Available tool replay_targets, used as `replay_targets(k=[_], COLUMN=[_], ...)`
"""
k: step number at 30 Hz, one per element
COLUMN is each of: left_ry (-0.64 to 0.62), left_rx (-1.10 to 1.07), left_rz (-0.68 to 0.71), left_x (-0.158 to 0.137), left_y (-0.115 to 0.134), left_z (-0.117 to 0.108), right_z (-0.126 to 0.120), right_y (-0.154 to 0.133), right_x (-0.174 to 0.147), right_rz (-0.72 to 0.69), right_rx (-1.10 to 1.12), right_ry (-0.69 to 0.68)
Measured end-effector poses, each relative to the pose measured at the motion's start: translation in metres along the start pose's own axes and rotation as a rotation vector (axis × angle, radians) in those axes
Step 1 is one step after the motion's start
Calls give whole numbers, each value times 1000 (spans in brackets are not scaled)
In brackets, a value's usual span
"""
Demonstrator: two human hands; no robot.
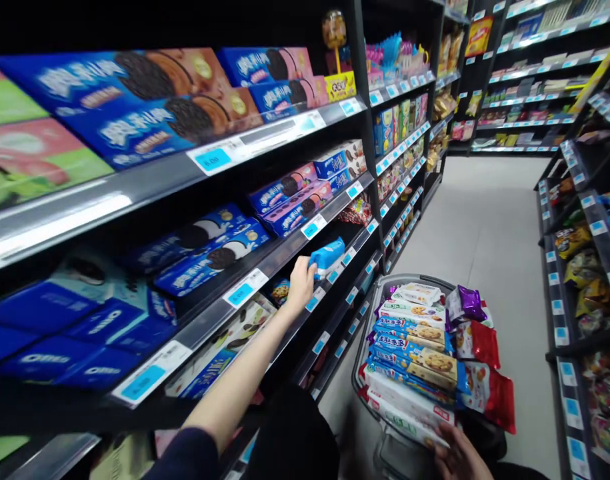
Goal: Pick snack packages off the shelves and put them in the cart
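My left hand reaches out to a lower shelf on the left and is closed around a small blue and white packet, just above the shelf's price-tag edge. Low in the view, my right hand is partly visible, its fingers apart at the end of a white box. I cannot tell whether it presses on that box. The box lies at the near side of a grey basket. Blue cookie packs, purple packets and red and white bags fill the basket.
Shelves of blue Oreo boxes run along the left, with price tags on their edges. Another rack of snack bags stands on the right. Grey aisle floor leads between them to shelves at the back.
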State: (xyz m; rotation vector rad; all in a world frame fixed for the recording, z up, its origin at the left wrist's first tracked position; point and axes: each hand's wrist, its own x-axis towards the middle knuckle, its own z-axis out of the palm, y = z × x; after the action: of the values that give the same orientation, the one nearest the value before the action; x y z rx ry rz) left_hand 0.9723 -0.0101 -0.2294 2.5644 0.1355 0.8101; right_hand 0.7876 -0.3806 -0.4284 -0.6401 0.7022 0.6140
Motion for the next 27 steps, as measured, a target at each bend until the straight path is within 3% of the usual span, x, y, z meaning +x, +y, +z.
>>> replay_targets(k=[2, 4, 7, 11, 13, 18, 23, 27], left_ry=[112, 140, -15, -217, -289, -433, -507, -524], left_rx=[-229, -575, -1106, -1407, -1487, -1537, -1484, -1237], left_rz=[-151, -354, -682, -865, -891, -861, -595, -558], left_x=[-44, -89, -156, -229, -256, -287, -285, -287], left_y=[14, 28, 50, 71, 74, 70, 66, 66], left_z=[-28, -50, -68, -62, -54, -45, -47, -37], right_z=[10, 25, 47, 56, 51, 32, 28, 24], right_y=[2, 4, 5, 3, 3, 12, 16, 11], right_x=[-4, -15, -39, -70, -77, -75, -82, -93], right_rz=[-98, -226, -393, -569, -653, -818, -867, -799], right_rx=[-104, -225, -303, -252, -319, -670, -596, -597], right_ry=[-33, -60, -172, -403, -395, -104, -167, -253])
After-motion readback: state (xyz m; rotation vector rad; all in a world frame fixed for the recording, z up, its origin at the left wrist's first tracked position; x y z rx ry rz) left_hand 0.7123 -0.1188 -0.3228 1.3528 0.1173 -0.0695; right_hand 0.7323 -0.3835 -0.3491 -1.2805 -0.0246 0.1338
